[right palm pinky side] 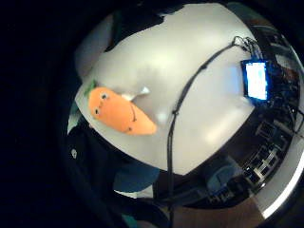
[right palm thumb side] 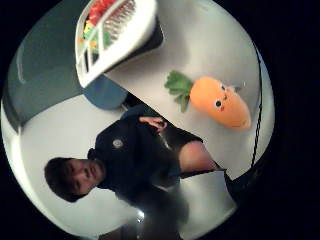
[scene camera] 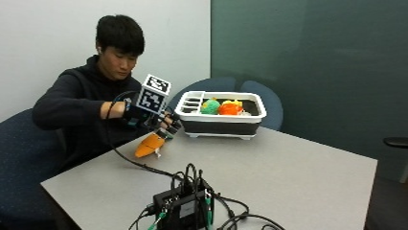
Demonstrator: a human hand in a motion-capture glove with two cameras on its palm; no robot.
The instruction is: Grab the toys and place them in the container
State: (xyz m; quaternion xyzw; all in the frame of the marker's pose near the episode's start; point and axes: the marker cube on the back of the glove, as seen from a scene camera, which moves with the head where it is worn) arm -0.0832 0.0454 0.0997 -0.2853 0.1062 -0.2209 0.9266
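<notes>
Grey surface point(scene camera: 287, 167) has an orange plush carrot with green leaves and a stitched face point(scene camera: 148, 145) lying near the person's edge, beside the white-and-black plastic container point(scene camera: 221, 114) that already holds toys. Gloved right hand point(scene camera: 153, 120) hovers just above it, palm down; can't tell if the fingers are curled.

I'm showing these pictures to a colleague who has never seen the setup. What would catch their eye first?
Probably the orange carrot toy lying on the grey table, just below the person's gloved right hand. Next, the white container at the table's far edge, already holding a green toy and an orange-red toy.
</notes>
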